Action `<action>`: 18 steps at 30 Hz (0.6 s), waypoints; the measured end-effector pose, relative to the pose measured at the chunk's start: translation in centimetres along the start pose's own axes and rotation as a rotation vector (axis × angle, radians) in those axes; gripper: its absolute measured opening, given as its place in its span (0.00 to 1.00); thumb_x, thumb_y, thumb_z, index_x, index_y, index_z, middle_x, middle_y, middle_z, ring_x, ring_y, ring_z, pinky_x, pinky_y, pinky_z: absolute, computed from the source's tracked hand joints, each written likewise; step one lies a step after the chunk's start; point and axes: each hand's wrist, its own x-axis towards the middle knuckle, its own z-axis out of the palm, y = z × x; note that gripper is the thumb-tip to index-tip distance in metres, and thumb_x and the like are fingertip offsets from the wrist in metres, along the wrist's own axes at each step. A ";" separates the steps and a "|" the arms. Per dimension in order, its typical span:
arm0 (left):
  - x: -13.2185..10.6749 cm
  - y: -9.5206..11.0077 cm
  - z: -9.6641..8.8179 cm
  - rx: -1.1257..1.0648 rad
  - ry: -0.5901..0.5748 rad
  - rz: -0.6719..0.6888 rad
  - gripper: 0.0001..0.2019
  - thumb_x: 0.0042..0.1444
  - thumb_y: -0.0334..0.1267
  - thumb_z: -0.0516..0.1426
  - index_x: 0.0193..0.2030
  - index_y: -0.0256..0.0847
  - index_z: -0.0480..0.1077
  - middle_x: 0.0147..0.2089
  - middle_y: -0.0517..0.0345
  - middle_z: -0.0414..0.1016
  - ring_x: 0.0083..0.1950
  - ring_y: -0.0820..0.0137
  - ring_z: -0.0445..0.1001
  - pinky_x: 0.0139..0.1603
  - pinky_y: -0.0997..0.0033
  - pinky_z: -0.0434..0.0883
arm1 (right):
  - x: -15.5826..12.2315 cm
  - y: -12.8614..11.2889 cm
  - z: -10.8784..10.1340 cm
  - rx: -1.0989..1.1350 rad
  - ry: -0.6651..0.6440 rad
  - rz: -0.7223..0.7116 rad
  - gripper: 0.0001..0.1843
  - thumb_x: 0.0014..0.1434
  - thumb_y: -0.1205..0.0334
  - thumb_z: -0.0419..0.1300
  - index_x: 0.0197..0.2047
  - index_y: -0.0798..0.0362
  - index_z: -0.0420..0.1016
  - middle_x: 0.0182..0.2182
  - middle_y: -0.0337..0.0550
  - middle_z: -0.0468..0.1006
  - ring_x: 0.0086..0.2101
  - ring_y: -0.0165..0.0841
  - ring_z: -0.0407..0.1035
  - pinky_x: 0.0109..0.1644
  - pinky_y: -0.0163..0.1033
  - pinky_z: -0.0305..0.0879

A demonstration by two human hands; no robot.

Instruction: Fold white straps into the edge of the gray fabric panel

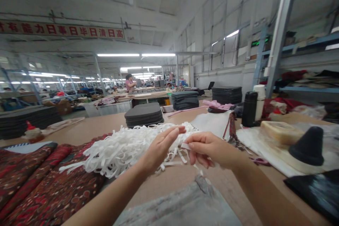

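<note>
A big loose heap of white fabric strips lies on the brown table in front of me. My left hand is held over the right part of the heap, fingers stretched out, with nothing seen in it. Just right of it, my right hand pinches the end of a white strip between thumb and forefinger. Below the hands, near the table's front, is a grey, crumpled-looking sheet, partly covered by my left forearm.
Red-brown patterned fabric covers the left side. Behind the heap stand stacks of dark pads and folded dark cloth. At right are a black bottle, a yellowish block and a black cone. A person stands farther back.
</note>
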 end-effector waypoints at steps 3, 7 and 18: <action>-1.4 0.2 -0.4 -0.457 -0.192 -0.112 0.19 0.60 0.50 0.49 0.37 0.36 0.72 0.32 0.57 0.73 0.34 0.70 0.70 0.37 0.74 0.65 | 0.1 0.0 0.2 0.010 -0.042 0.016 0.10 0.57 0.57 0.54 0.34 0.56 0.68 0.24 0.38 0.75 0.13 0.19 0.58 0.12 0.25 0.48; -3.5 -1.6 -1.3 -0.622 -0.221 -0.369 0.16 0.48 0.49 0.61 0.34 0.36 0.73 0.24 0.63 0.67 0.23 0.77 0.60 0.25 0.78 0.57 | 0.4 0.9 -0.3 -0.040 -0.073 0.106 0.10 0.55 0.58 0.56 0.35 0.57 0.70 0.23 0.37 0.74 0.14 0.19 0.57 0.14 0.24 0.49; -12.4 -8.3 -8.2 -0.306 -0.088 -0.634 0.18 0.45 0.52 0.60 0.33 0.37 0.74 0.23 0.61 0.70 0.26 0.71 0.65 0.29 0.73 0.63 | 1.3 3.4 -1.4 0.059 -0.173 0.194 0.11 0.53 0.58 0.61 0.31 0.59 0.70 0.16 0.36 0.71 0.12 0.17 0.48 0.13 0.25 0.37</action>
